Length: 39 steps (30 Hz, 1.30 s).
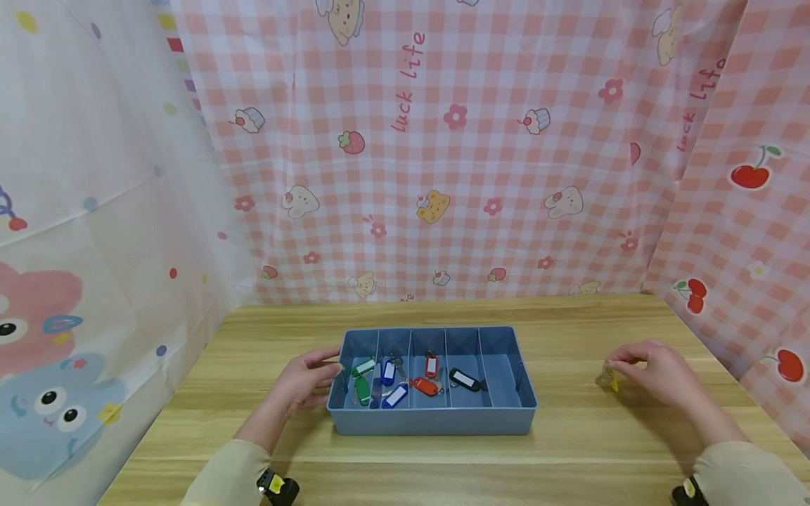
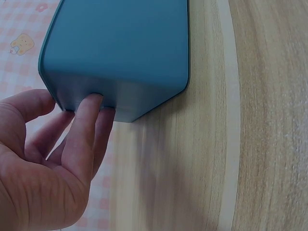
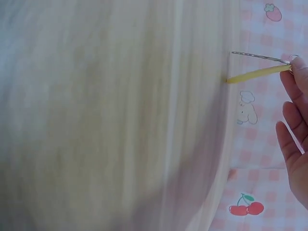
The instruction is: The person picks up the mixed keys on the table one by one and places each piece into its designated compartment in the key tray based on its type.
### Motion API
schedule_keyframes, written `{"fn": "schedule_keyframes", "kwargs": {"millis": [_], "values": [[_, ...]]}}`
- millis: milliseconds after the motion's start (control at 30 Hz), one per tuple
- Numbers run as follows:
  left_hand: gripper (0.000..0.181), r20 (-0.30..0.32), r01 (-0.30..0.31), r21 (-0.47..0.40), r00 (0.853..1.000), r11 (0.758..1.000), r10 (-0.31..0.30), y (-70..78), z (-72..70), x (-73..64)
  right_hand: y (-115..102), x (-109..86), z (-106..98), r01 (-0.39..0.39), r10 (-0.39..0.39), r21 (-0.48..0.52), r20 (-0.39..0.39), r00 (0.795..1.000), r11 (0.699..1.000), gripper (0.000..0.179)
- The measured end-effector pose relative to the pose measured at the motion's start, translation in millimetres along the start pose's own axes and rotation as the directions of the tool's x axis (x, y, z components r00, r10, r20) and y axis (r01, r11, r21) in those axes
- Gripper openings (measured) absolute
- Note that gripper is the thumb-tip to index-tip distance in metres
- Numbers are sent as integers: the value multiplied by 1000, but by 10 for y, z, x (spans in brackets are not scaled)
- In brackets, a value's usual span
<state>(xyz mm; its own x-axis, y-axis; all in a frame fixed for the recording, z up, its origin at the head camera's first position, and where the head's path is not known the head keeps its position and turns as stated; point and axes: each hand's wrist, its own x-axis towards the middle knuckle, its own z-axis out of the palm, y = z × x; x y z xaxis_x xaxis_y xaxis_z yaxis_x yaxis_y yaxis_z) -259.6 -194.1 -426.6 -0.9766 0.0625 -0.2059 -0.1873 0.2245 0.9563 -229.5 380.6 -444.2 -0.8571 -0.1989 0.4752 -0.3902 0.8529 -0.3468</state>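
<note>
A blue divided tray stands on the table, its compartments holding keys with coloured tags. Green tags lie in the leftmost compartment, then blue tags, red tags and a black tag. At the tray's left end, my left hand rests its fingertips against the outer wall, as the left wrist view also shows. Off to the right, my right hand pinches a key ring between thumb and finger. From it hang a key and a yellow tag, above the table.
The rightmost compartment shows its bare floor. A wooden table extends around the tray. Checked cloth hangs behind and on the right, and a white printed cloth on the left.
</note>
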Motion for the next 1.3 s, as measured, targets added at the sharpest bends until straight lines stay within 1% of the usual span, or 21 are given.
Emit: {"fn": "schedule_keyframes", "kwargs": {"millis": [567,867,967,1167,1300], "values": [[50,-3,10,-3,1000,1000,-10,-5,-1,5,-281,162,127,3,1,86,-44,999,996,13],[50,1,11,2,1000,1000,-11,-5,-4,4,-444,268,109,-24,26,112,-17,1000,993,5],[49,-3,13,1,1000,1000,-13,1,-5,1,-507,306,90,-29,32,120,-20,999,992,3],[48,-10,18,6,1000,1000,-18,5,-7,4,-626,378,52,-17,24,126,-50,998,992,3],[47,-15,18,7,1000,1000,-18,6,-3,10,-683,426,38,24,-13,134,-82,997,991,7]]}}
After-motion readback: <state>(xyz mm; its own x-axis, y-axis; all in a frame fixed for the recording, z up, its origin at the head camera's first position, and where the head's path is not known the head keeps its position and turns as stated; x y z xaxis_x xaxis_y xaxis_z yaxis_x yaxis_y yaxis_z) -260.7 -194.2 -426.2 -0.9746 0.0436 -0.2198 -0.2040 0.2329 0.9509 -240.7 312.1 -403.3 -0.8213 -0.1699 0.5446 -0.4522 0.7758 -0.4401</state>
